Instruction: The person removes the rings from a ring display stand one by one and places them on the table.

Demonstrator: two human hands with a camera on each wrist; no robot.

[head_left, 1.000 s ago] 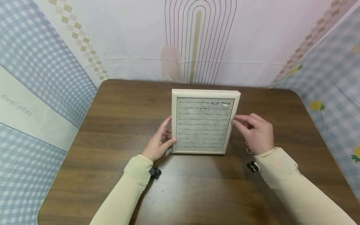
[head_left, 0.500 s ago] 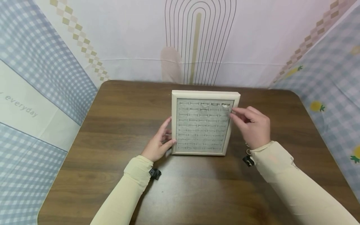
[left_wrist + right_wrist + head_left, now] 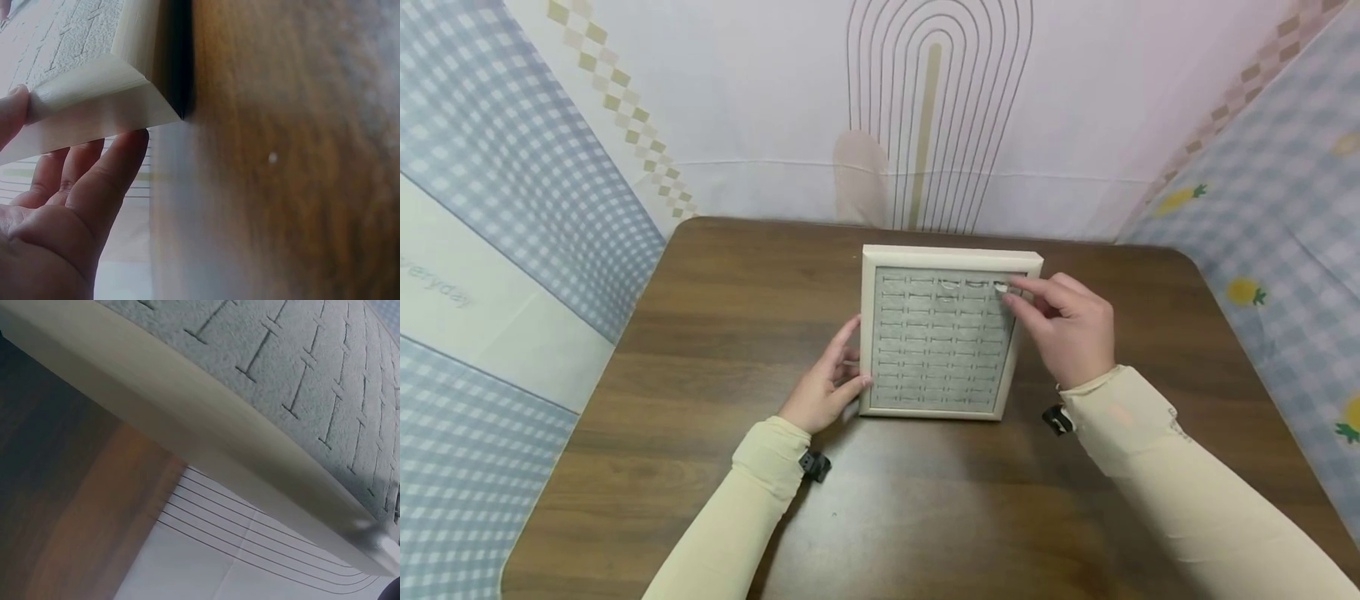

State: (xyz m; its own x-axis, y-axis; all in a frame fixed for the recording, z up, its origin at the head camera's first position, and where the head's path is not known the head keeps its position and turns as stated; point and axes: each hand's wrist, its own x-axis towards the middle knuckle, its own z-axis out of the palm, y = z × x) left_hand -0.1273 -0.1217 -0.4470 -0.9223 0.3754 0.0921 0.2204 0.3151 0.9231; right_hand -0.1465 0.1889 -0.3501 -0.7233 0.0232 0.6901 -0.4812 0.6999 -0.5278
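Note:
A ring display frame [image 3: 937, 412] with a cream border and a grey slotted pad [image 3: 925, 350] stands upright on the table. My left hand [image 3: 820, 392] holds its left edge, thumb on the front and fingers [image 3: 119, 169] behind. At the pad's top right corner, my right hand [image 3: 1075, 333] pinches a silvery ring [image 3: 1001, 287] between thumb and forefinger. Two more rings sit in the top row, one of them a thin ring [image 3: 950, 285]. Below it another ring [image 3: 946, 298] sits in the second row. The right wrist view does not clearly show the right fingers.
The brown wooden table [image 3: 715, 333] stretches around the frame. A white cloth with arch lines [image 3: 775, 125] hangs behind it, and blue checked cloths [image 3: 505, 167] hang at both sides. Small black wrist cameras [image 3: 1057, 419] are worn on both wrists.
My right hand has risen along the frame's right edge and moved left onto the top right ring. Rings seen on the table earlier are now hidden behind the right arm. The left hand keeps its hold.

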